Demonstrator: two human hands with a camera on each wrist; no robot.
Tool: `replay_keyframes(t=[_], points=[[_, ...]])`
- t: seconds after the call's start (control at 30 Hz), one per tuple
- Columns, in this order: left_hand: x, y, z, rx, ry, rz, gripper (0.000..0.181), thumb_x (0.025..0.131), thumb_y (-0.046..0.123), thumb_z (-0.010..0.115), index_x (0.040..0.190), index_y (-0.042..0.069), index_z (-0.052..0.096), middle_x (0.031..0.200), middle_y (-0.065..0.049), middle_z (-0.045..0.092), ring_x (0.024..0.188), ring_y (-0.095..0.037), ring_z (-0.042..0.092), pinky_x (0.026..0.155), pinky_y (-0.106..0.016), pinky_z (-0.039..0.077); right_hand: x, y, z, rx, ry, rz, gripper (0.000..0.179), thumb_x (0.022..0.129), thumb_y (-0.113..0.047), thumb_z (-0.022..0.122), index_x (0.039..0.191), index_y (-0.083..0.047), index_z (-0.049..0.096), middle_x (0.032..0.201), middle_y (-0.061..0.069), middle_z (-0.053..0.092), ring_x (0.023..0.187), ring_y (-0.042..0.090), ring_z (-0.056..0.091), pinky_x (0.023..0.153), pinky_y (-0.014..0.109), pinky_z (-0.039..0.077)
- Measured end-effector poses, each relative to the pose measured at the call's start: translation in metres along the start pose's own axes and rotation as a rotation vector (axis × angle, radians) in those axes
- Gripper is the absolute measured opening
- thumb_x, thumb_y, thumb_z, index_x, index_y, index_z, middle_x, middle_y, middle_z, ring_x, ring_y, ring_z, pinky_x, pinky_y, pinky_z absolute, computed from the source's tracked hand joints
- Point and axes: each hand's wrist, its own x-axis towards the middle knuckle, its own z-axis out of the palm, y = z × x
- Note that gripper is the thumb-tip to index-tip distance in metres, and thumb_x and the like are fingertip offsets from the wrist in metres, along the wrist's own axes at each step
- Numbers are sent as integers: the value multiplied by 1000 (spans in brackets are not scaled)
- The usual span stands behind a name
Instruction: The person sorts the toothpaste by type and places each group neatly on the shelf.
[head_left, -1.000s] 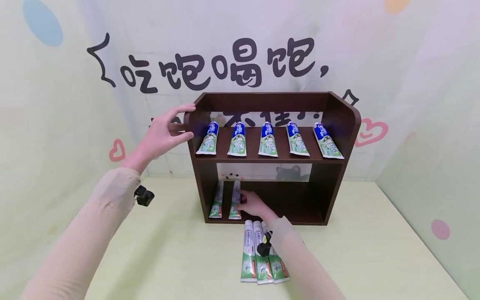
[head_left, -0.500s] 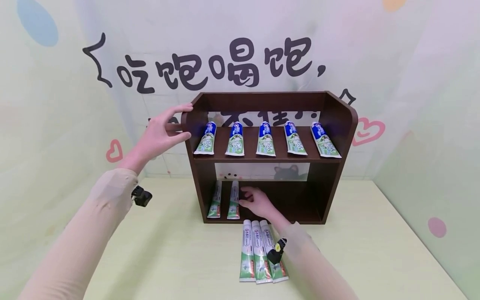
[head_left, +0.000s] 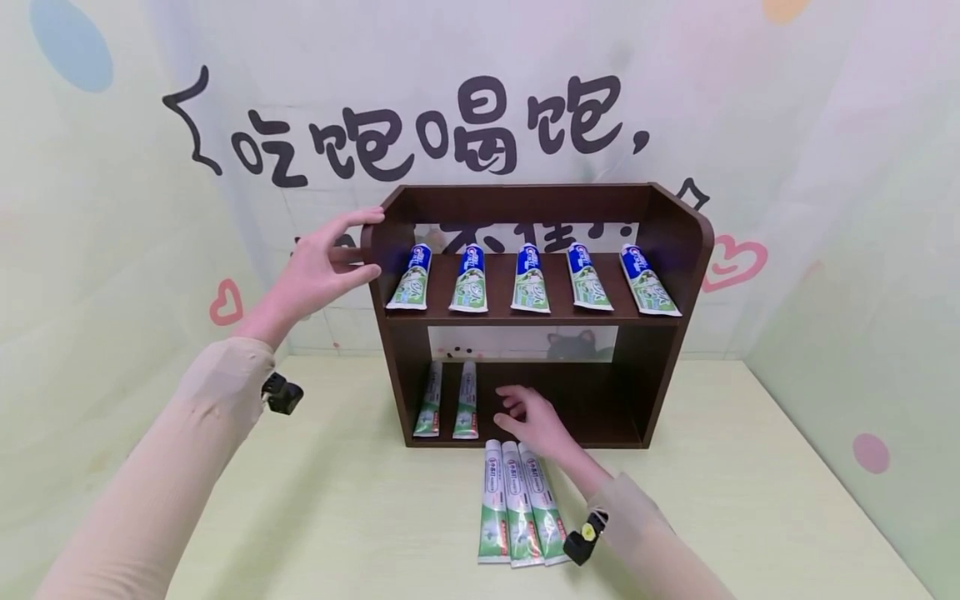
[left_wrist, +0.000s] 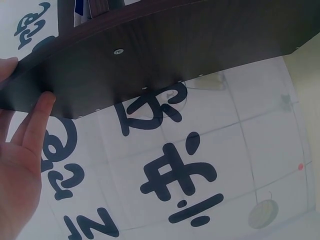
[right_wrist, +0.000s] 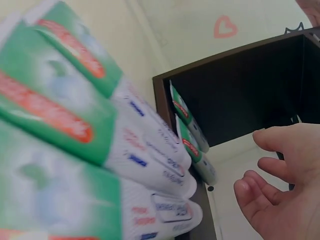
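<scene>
At the top left of the dark brown shelf (head_left: 525, 202), my left hand (head_left: 315, 271) holds the side panel, fingertips at its upper edge and thumb against its outer side. My right hand (head_left: 538, 427) hovers in front of the lower compartment, fingers loosely bent and nothing between them. Just left of it, a toothpaste tube (head_left: 466, 404) leans on the lower level, cap up. Beside that leans another green and white toothpaste tube (head_left: 430, 404). Three more such toothpaste tubes (head_left: 517, 508) lie side by side on the table below my right hand, large in the right wrist view (right_wrist: 60, 110).
Several blue and green toothpaste tubes (head_left: 530, 279) stand in a spaced row on the upper level. A pale table (head_left: 337, 500) bears the shelf. Behind it hangs a printed cloth backdrop (head_left: 360, 67) with large black characters.
My right hand has let go of the second tube on the lower level and drawn away to the right and down. My left hand stays at the panel.
</scene>
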Motion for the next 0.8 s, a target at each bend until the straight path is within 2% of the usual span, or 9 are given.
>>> replay_keyframes(t=[0.3, 0.47, 0.6, 0.8], points=[[-2, 1, -1, 7, 7, -1, 65, 86, -1, 71, 144, 19, 48, 155, -1, 44, 107, -38, 69, 84, -9, 55, -28, 2, -8, -10, 53, 8, 39, 89, -10, 70, 126, -7, 62, 112, 19, 64, 97, 28, 62, 84, 43, 56], [0, 2, -1, 11, 7, -2, 66, 86, -1, 71, 145, 19, 48, 155, 0, 44, 107, -37, 69, 84, -9, 55, -43, 6, -14, -53, 56, 47, 42, 87, -11, 73, 127, -8, 61, 111, 12, 63, 97, 24, 60, 79, 32, 56], [2, 2, -1, 20, 4, -14, 65, 87, 0, 70, 145, 20, 48, 155, 1, 44, 108, -36, 69, 84, -9, 55, -55, 10, -17, -81, 33, 91, 46, 87, -11, 74, 130, -9, 59, 113, 11, 62, 98, 21, 59, 78, 28, 55], [0, 0, -2, 19, -6, -20, 65, 87, 1, 71, 145, 20, 48, 155, 0, 44, 108, -37, 69, 84, -10, 55, -71, 15, -19, -105, -54, 120, 52, 84, -14, 76, 131, -6, 56, 113, 13, 60, 98, 22, 58, 77, 29, 55]])
